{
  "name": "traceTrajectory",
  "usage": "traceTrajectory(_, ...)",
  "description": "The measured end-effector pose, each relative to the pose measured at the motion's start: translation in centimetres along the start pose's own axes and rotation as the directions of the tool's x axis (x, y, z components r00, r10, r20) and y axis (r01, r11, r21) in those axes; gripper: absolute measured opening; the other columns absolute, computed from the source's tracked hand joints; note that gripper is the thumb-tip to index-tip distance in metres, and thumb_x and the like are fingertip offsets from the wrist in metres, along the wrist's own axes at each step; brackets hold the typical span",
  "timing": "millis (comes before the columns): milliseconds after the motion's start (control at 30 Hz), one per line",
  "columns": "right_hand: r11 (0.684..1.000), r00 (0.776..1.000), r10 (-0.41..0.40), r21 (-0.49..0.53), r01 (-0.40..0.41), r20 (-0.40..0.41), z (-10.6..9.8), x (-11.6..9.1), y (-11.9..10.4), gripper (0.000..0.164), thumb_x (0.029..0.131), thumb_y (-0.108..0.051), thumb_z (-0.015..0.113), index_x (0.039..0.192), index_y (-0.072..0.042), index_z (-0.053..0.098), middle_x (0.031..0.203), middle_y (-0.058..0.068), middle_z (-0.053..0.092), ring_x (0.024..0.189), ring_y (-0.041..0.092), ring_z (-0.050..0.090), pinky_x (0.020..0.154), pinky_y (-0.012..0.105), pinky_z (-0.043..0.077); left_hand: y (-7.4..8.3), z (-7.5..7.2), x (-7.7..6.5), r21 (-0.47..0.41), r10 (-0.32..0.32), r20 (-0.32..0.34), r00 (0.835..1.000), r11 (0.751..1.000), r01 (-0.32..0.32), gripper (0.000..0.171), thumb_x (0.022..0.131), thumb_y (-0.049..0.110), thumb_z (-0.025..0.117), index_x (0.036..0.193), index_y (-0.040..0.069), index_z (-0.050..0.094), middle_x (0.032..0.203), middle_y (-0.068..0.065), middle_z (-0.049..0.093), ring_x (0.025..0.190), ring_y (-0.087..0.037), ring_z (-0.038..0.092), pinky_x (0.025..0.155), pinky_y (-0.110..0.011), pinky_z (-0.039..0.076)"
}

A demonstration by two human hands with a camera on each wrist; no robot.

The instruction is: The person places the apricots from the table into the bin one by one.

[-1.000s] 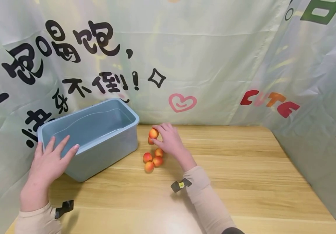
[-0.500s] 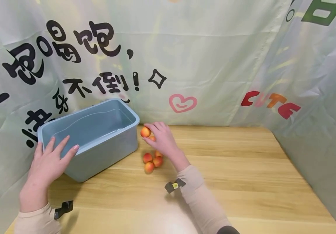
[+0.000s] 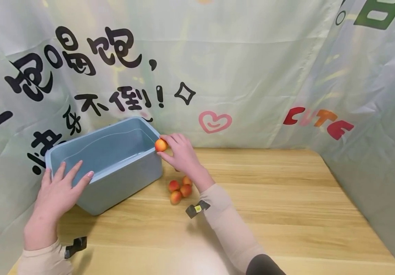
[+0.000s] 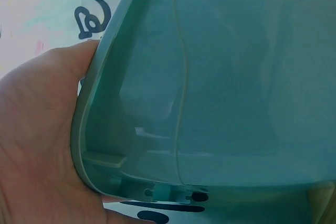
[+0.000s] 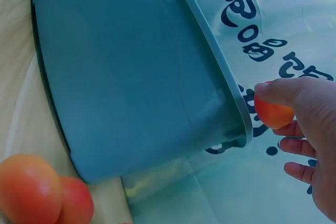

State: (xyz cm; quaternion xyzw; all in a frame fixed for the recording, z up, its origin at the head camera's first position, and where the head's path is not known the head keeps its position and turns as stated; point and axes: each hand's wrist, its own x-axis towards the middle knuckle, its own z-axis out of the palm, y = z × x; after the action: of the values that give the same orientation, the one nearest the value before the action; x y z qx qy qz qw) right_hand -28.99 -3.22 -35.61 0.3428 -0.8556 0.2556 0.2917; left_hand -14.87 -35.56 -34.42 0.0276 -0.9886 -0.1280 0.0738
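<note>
A light blue plastic bin (image 3: 125,183) stands on the left of the table in the head view. My left hand (image 3: 54,193) lies with spread, mostly straight fingers at its left end; in the left wrist view the hand (image 4: 42,124) touches the rim (image 4: 84,114) from outside. My right hand (image 3: 183,156) pinches an apricot (image 3: 161,145) between thumb and fingers, at the bin's right rim. The right wrist view shows this apricot (image 5: 273,109) just off the rim. Several red-orange apricots (image 3: 180,190) sit clustered below the right hand.
The wooden table (image 3: 269,198) extends to the right of the apricots. A printed cloth (image 3: 252,76) hangs behind the table and along its sides, close behind the bin.
My right hand has lifted an apricot from behind the cluster and carried it left and up to the bin's right rim. The left hand and bin stay put.
</note>
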Motion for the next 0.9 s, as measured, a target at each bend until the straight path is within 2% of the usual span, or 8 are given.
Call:
traceTrajectory(233, 1.000, 0.997, -0.004, 0.024, 0.002, 0.074, 0.9, 1.6, -0.9, 0.051, 0.089, -0.037, 0.070, 0.133, -0.014, 0.058, 0.123, 0.005, 0.064, 0.118, 0.024, 0.053, 0.103, 0.041, 0.043, 0.0, 0.2, 0.0, -0.008, -0.001, 0.002, 1.000, 1.000, 0.001, 0.075, 0.101, 0.059, 0.027, 0.156, 0.009, 0.017, 0.153, -0.042, 0.006, 0.142, -0.060, -0.010, 0.115, -0.069, -0.011)
traceTrajectory(400, 1.000, 0.994, -0.013, -0.013, 0.015, 0.106, 1.8, 2.2, -1.3, 0.052, 0.090, -0.038, 0.069, 0.136, -0.016, 0.057, 0.125, 0.003, 0.063, 0.119, 0.023, 0.053, 0.101, 0.039, 0.045, 0.1, 0.3, 0.0, -0.010, 0.001, -0.001, 1.000, 1.000, -0.001, 0.075, 0.101, 0.059, 0.027, 0.156, 0.009, 0.018, 0.153, -0.042, 0.007, 0.142, -0.060, -0.008, 0.116, -0.068, -0.011)
traceTrajectory(533, 1.000, 0.994, -0.012, -0.025, 0.015, 0.113, 2.3, 2.2, -1.4, 0.054, 0.091, -0.039, 0.067, 0.138, -0.017, 0.054, 0.127, 0.003, 0.062, 0.118, 0.023, 0.052, 0.097, 0.038, 0.046, 0.2, 0.3, 0.0, -0.013, -0.002, -0.002, 1.000, 1.000, 0.002, 0.075, 0.101, 0.059, 0.027, 0.156, 0.009, 0.018, 0.153, -0.042, 0.007, 0.142, -0.060, -0.011, 0.115, -0.069, -0.010)
traceTrajectory(700, 0.999, 0.993, 0.000, -0.040, 0.005, 0.122, 2.6, 1.7, -1.4, 0.055, 0.093, -0.041, 0.063, 0.141, -0.017, 0.050, 0.129, 0.002, 0.061, 0.120, 0.022, 0.052, 0.099, 0.037, 0.046, 0.2, 0.2, -0.1, -0.014, -0.005, -0.006, 1.000, 1.000, 0.005, 0.075, 0.101, 0.059, 0.027, 0.156, 0.009, 0.018, 0.153, -0.042, 0.007, 0.142, -0.060, -0.011, 0.115, -0.069, -0.009)
traceTrajectory(900, 0.999, 0.997, 0.034, 0.021, -0.036, 0.064, 2.5, 0.7, -1.0, 0.050, 0.092, -0.037, 0.066, 0.137, -0.016, 0.055, 0.129, 0.004, 0.062, 0.124, 0.023, 0.053, 0.102, 0.040, 0.046, 0.1, 0.1, 0.0, -0.011, -0.003, -0.010, 1.000, 1.000, 0.003, 0.075, 0.101, 0.059, 0.027, 0.156, 0.009, 0.019, 0.153, -0.042, 0.008, 0.142, -0.060, -0.010, 0.115, -0.070, -0.009)
